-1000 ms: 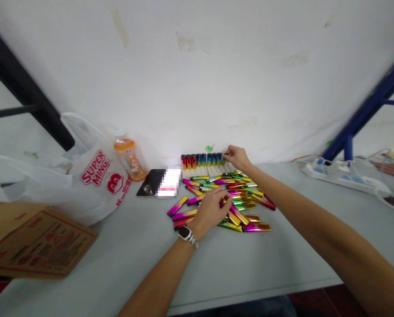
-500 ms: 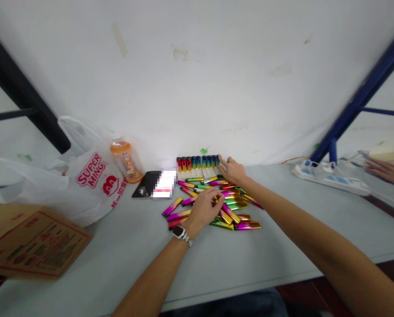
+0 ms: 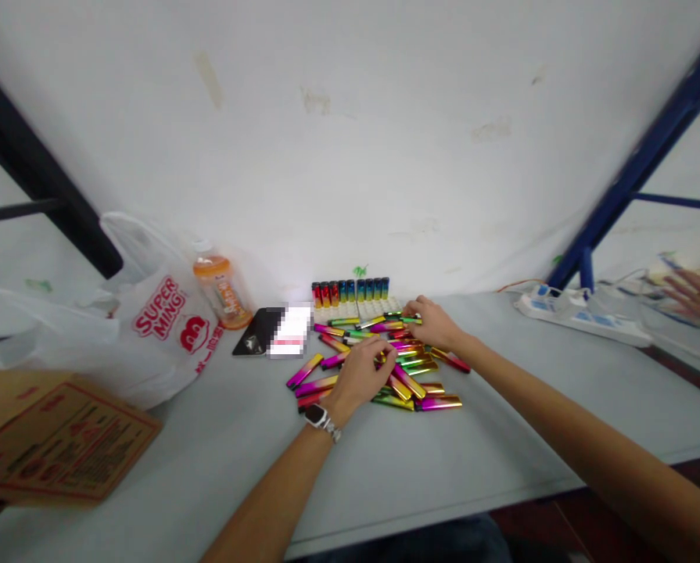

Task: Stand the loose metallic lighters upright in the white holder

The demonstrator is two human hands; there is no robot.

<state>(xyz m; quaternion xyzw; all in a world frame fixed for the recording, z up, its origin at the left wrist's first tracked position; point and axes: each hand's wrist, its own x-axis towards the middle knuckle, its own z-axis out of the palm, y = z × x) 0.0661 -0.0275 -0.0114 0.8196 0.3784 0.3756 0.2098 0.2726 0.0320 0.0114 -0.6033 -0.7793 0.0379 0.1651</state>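
A heap of shiny multicoloured sticks (image 3: 421, 385) lies on the grey table (image 3: 209, 461). Behind it a white holder tray (image 3: 380, 306) carries a row of upright sticks (image 3: 350, 291) against the wall. My left hand (image 3: 362, 372), a watch on its wrist, rests on the near side of the heap with fingers curled round a stick. My right hand (image 3: 439, 324) sits on the far side of the heap. Its fingertips pinch a green-tipped stick (image 3: 407, 319) just in front of the tray.
A dark phone (image 3: 259, 338), an orange bottle (image 3: 221, 291) and a white plastic bag (image 3: 150, 328) stand to the left. A cardboard box (image 3: 56, 438) lies at the near left. A power strip (image 3: 578, 317) and another person's hand (image 3: 698, 297) are at the right, by a blue frame (image 3: 631, 180).
My right hand has drawn back from the tray's right end and come down onto the heap, closing on a stick. My left hand has stayed on the heap.
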